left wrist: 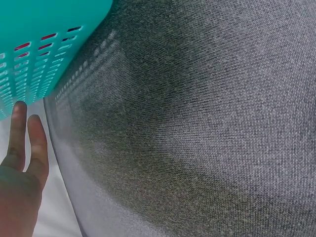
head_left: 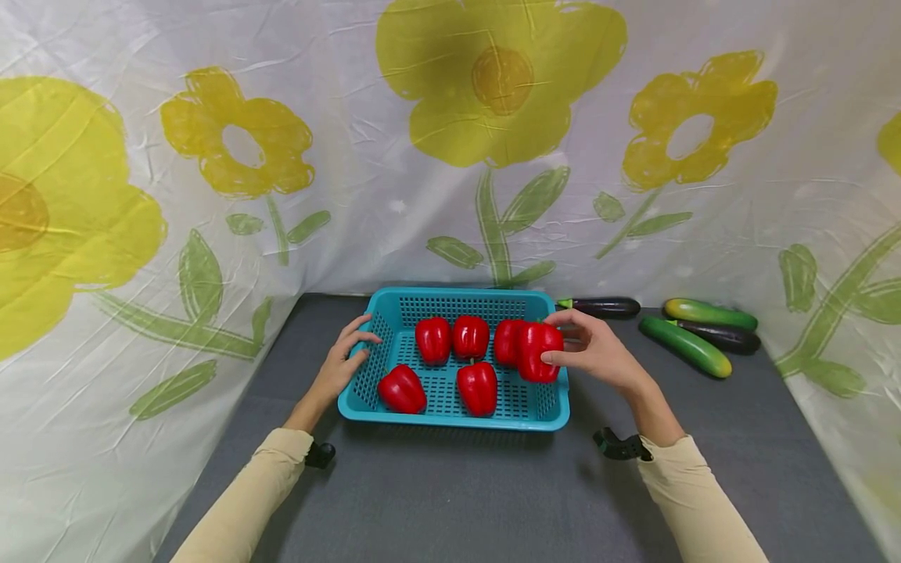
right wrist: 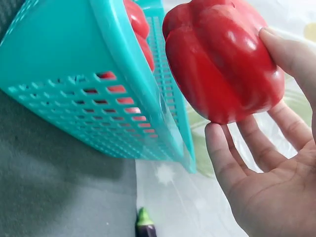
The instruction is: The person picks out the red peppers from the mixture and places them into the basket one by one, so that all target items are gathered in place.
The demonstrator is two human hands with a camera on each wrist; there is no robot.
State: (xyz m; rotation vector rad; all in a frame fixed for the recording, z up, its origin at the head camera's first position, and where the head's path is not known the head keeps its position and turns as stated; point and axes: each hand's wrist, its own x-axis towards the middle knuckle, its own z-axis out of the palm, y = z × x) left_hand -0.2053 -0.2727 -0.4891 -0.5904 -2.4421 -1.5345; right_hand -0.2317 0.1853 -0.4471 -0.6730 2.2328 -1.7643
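A blue-green plastic basket [head_left: 450,422] stands on the dark table with several red bell peppers, such as this one [head_left: 477,389], lying in it. My right hand [head_left: 594,352] holds another red bell pepper [head_left: 539,353] above the basket's right end. In the right wrist view, thumb and fingertips grip this pepper [right wrist: 222,61] beside the rim [right wrist: 143,89]. At the left end, my left hand [head_left: 341,363] rests by the rim with its fingers spread and loosely extended. Two fairly straight fingers [left wrist: 18,128] show near the basket wall [left wrist: 44,59] in the left wrist view.
Right of the basket lies an eggplant [head_left: 605,307] near the back edge. Farther right are a second eggplant [head_left: 721,337] and two green zucchini, one in front [head_left: 686,346] and one behind [head_left: 711,313]. A flowered sheet [head_left: 380,219] hangs behind the table.
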